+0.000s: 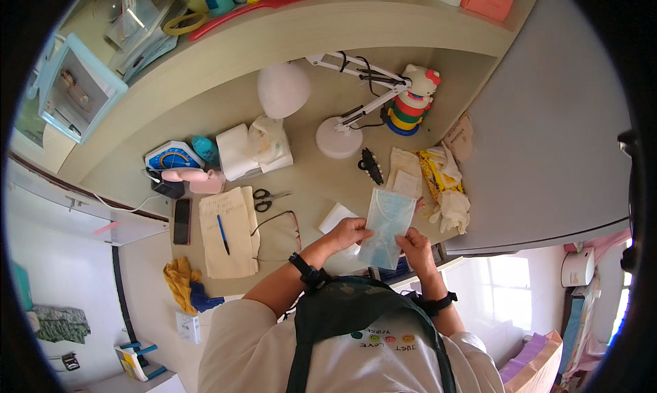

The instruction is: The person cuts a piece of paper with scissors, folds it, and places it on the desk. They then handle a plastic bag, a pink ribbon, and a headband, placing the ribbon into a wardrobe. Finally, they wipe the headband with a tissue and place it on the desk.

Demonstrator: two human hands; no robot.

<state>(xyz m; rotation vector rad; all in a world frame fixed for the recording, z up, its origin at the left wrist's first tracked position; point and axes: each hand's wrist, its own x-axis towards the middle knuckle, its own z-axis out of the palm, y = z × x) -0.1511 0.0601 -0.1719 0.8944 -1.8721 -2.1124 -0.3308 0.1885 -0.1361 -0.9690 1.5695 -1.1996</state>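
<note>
A light blue disposable face mask (388,221) in a clear plastic sleeve is held up over the front of the desk. My left hand (349,234) pinches its left edge between thumb and fingers. My right hand (417,249) grips the right edge, lower down. Partly behind my left hand lies a white paper-like piece (336,216). Just beyond the mask are a cream folded pouch or cloth (404,162) and a black hair claw clip (370,166) with pearl-like beads.
Left of my hands lie eyeglasses (296,229), scissors (263,200), paper sheets (215,254) with a blue pen (223,234), and a phone (182,221). A white desk lamp (339,138) stands behind. A yellow packet (435,175) sits at right, beside a grey panel (554,136). A shelf (359,26) overhangs.
</note>
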